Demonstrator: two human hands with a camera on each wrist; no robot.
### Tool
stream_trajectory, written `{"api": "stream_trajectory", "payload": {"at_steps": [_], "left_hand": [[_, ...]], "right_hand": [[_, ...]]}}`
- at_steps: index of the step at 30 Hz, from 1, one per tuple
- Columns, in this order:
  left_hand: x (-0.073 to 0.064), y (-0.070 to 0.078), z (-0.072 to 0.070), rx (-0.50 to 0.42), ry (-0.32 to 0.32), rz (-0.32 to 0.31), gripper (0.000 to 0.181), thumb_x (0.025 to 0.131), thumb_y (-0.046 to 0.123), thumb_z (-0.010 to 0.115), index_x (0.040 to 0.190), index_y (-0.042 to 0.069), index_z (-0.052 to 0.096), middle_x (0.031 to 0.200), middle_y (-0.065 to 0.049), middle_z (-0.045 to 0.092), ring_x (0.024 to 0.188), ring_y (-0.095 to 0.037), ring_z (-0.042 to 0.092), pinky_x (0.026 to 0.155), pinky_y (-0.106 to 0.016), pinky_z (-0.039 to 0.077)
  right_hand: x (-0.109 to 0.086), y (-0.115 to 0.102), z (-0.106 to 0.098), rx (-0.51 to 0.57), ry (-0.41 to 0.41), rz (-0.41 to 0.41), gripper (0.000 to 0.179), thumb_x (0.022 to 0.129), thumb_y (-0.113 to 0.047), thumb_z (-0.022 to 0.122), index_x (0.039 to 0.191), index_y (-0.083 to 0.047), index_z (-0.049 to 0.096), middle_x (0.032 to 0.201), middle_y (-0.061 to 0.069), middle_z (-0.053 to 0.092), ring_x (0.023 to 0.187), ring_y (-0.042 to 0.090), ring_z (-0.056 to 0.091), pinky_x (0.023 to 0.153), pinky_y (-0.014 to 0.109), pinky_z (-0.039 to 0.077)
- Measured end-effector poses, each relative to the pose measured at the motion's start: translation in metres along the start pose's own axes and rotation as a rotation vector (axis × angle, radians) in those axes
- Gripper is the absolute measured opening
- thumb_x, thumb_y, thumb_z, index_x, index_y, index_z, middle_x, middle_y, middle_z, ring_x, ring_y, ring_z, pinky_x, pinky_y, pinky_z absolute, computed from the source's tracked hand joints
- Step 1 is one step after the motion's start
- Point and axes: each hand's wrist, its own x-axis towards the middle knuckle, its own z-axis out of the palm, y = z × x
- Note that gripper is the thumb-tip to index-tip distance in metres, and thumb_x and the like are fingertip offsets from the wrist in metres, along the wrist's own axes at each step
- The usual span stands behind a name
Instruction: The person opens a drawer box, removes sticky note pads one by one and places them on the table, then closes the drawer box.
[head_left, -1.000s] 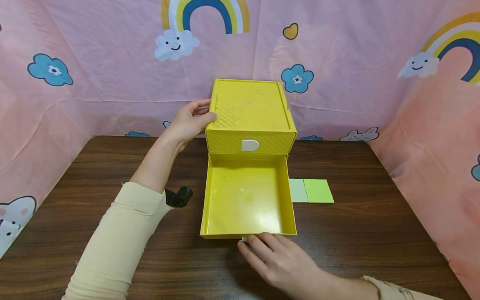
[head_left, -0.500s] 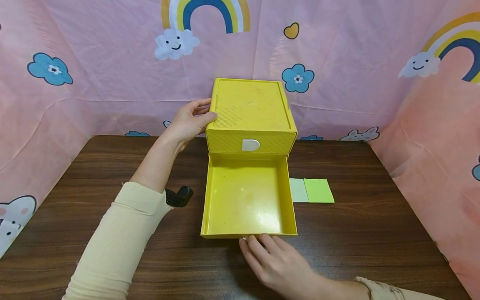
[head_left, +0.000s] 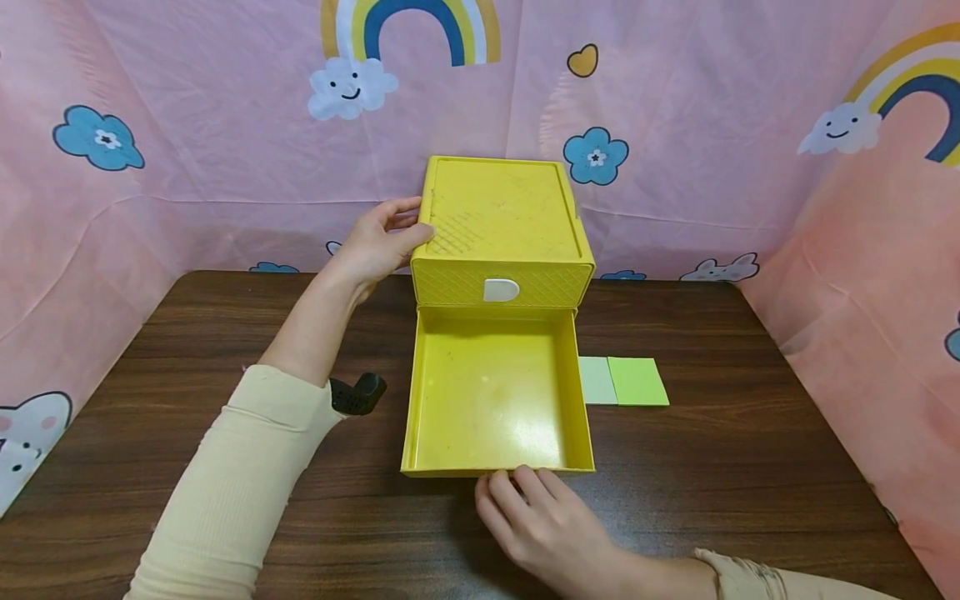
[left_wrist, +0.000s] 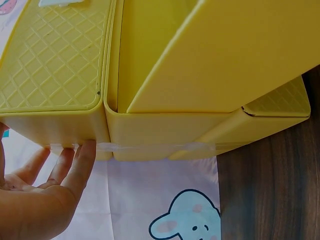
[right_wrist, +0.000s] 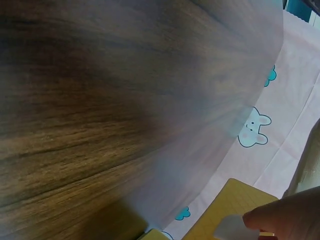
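A yellow drawer cabinet (head_left: 498,208) stands at the back of the table. Below its top drawer, which has a white pull, another drawer (head_left: 491,392) is out, and nothing lies inside. My left hand (head_left: 378,242) rests against the cabinet's left side, thumb by the top edge. Its fingertips press on the side wall near clear tape (left_wrist: 150,147) in the left wrist view. At the front edge of the pulled-out drawer, my right hand (head_left: 551,525) has its fingers curled. The right wrist view shows its thumb on a white pull (right_wrist: 235,227).
Right of the drawer, a pale green square (head_left: 597,381) and a bright green square (head_left: 637,382) lie flat on the dark wooden table (head_left: 750,467). Pink printed cloth (head_left: 675,100) surrounds the table at the back and sides. A black wrist camera (head_left: 360,393) sits at my left sleeve.
My right wrist and sleeve have shifted a little left, and its fingers now cover the white pull in the head view. The drawer and left hand stay practically still.
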Motion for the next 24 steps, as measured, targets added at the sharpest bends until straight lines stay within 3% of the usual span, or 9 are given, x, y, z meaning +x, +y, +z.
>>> {"api": "stream_trajectory", "payload": {"at_steps": [10,24], "left_hand": [[0.0001,-0.0005,-0.0005,0.012,0.003,-0.003,0.057,0.091,0.022,0.056,0.143,0.021,0.034,0.142,-0.006,0.036,0.116,-0.021,0.05,0.092,-0.034,0.047],[0.0001,-0.0004,0.0006,0.004,0.003,0.003,0.058,0.091,0.021,0.056,0.144,0.02,0.032,0.143,-0.006,0.036,0.117,-0.021,0.05,0.092,-0.035,0.048]], "right_hand": [[0.0024,-0.0017,0.0056,0.031,0.017,0.035,0.025,0.087,0.006,0.036,0.081,-0.007,0.057,0.07,0.002,0.045,0.055,0.015,0.038,0.046,0.02,0.028],[0.0033,0.0026,0.0095,0.004,0.093,0.018,0.025,0.085,0.004,0.038,0.08,-0.01,0.058,0.069,-0.001,0.047,0.053,0.012,0.037,0.045,0.018,0.028]]}}
